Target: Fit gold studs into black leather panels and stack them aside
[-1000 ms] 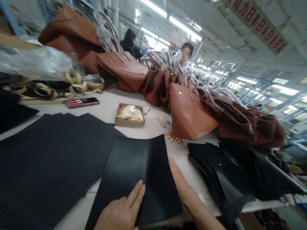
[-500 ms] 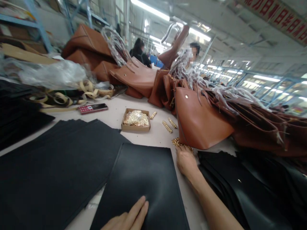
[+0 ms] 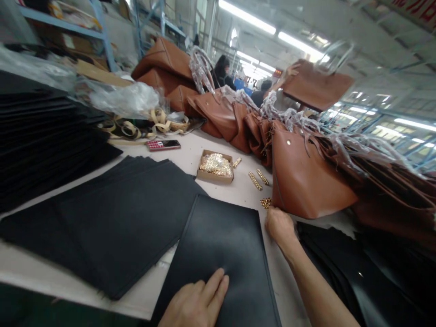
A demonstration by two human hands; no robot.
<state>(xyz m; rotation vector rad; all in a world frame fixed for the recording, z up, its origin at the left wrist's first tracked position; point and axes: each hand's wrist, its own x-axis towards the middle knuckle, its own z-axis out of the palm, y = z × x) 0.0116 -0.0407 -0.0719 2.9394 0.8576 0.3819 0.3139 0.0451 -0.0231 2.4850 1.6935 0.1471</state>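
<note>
A black leather panel [image 3: 231, 231] lies flat in front of me. My left hand [image 3: 200, 297] rests on its lower part, two fingers stretched forward and pressed together on the leather, the others curled under. At the panel's right edge, my right hand [image 3: 281, 227] touches the table beside a small heap of gold metal pieces [image 3: 266, 203]; its fingertips are hidden, so what they hold does not show. Gold strips [image 3: 255, 180] lie beyond the heap, near a small cardboard box [image 3: 215, 176] filled with gold pieces.
Brown leather bags [image 3: 309, 177] line the table's far side. More black panels [image 3: 112, 218] lie left, beside a tall black stack [image 3: 44, 141], and others [image 3: 334, 263] right. A red phone [image 3: 164, 145] lies behind. Beyond, a person [image 3: 264, 91] lifts a brown bag [image 3: 316, 86].
The view has shifted, so the table scene sits further right. In the background, the person has raised a brown bag higher and to the right. My left hand stays on the panel.
</note>
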